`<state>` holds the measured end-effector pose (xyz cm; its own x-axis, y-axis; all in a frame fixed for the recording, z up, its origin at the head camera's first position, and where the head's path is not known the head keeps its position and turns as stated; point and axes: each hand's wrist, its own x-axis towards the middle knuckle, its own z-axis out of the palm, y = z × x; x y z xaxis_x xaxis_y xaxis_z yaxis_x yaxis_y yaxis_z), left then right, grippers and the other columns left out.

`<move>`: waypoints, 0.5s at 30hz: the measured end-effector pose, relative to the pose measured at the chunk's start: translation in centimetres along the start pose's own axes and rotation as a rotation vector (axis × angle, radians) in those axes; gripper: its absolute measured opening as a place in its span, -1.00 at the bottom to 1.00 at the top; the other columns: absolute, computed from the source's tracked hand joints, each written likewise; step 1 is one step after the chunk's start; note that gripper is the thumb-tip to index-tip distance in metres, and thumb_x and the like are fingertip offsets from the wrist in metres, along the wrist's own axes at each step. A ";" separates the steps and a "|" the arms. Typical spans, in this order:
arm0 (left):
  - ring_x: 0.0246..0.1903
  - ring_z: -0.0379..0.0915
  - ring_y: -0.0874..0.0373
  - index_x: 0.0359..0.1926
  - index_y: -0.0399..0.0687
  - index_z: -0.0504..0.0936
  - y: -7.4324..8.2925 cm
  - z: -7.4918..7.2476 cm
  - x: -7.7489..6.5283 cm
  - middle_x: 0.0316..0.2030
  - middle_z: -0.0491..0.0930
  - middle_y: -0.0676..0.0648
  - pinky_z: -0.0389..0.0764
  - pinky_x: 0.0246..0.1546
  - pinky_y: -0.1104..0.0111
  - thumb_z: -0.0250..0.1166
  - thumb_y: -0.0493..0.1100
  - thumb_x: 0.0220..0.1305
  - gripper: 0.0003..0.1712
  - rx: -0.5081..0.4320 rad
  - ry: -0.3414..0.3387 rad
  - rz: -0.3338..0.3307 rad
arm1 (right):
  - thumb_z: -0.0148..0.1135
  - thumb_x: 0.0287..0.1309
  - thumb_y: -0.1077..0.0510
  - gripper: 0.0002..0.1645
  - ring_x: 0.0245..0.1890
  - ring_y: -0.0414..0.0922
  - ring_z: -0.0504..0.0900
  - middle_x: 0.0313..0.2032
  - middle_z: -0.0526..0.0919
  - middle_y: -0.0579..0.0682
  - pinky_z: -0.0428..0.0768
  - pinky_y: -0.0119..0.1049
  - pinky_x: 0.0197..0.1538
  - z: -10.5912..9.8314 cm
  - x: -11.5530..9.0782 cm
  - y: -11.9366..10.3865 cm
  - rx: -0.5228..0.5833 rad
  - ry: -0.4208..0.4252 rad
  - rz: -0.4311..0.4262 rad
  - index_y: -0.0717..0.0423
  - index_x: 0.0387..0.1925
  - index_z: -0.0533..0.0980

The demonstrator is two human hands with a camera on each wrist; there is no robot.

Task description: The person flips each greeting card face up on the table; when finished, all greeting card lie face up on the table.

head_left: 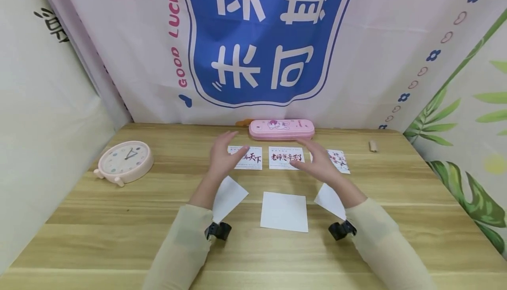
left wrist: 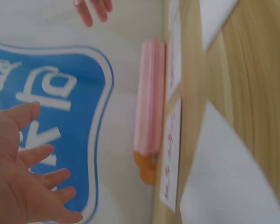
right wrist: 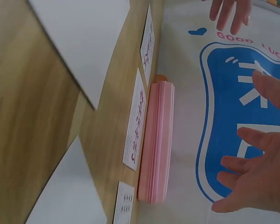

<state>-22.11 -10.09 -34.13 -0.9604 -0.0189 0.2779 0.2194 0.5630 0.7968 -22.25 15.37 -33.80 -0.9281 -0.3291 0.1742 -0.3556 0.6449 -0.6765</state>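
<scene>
Both hands hover above the table with fingers spread and nothing in them. In the head view the left hand (head_left: 225,156) is over the left printed card (head_left: 253,160), partly covering it. The right hand (head_left: 320,160) hangs in front of the right card with pink blossoms (head_left: 340,160). Between them lies a middle card with dark red lettering (head_left: 283,163). Nearer the person are three plain white cards: a left one (head_left: 229,195), a middle one (head_left: 284,212) and a right one (head_left: 329,201), the outer two partly hidden by the forearms.
A pink pencil case (head_left: 281,130) lies at the back by the wall cloth, with an orange item (head_left: 244,122) beside it. A round pink clock (head_left: 125,161) stands at the left. Far right is a small brown piece (head_left: 373,146).
</scene>
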 end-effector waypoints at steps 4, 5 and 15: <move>0.20 -0.10 -0.06 0.13 -0.14 0.32 2.0 2.0 -0.4 0.20 0.12 -0.16 -0.19 0.13 0.01 0.25 -0.05 0.01 -0.36 -0.056 0.004 0.025 | 0.25 -0.09 0.01 -0.21 0.19 0.18 -0.04 0.20 0.08 0.26 -0.11 0.15 0.12 -1.0 -2.0 1.5 -0.002 0.026 -0.022 0.19 0.17 0.19; 0.20 -0.11 -0.07 0.13 -0.12 0.31 2.5 2.6 -0.5 0.21 0.11 -0.16 -0.20 0.13 0.00 0.25 -0.04 0.00 -0.35 -0.065 -0.004 0.034 | 0.25 -0.08 0.01 -0.22 0.19 0.19 -0.06 0.20 0.06 0.27 -0.11 0.17 0.11 -1.3 -2.6 1.9 0.006 0.029 -0.017 0.20 0.17 0.19; 0.16 0.01 -0.04 0.11 -0.11 0.35 5.4 8.5 -2.0 0.17 0.18 -0.14 -0.02 0.11 0.05 0.26 -0.05 -0.01 -0.38 -0.142 -0.078 0.137 | 0.26 -0.08 0.08 -0.22 0.19 0.23 -0.07 0.20 0.03 0.30 -0.06 0.24 0.07 -2.4 -6.7 4.5 0.010 0.073 0.018 0.25 0.16 0.18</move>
<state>-20.45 0.06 -34.95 -0.9290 0.1175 0.3509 0.3659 0.4340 0.8233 -17.89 22.13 -36.30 -0.9400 -0.2661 0.2136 -0.3382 0.6430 -0.6872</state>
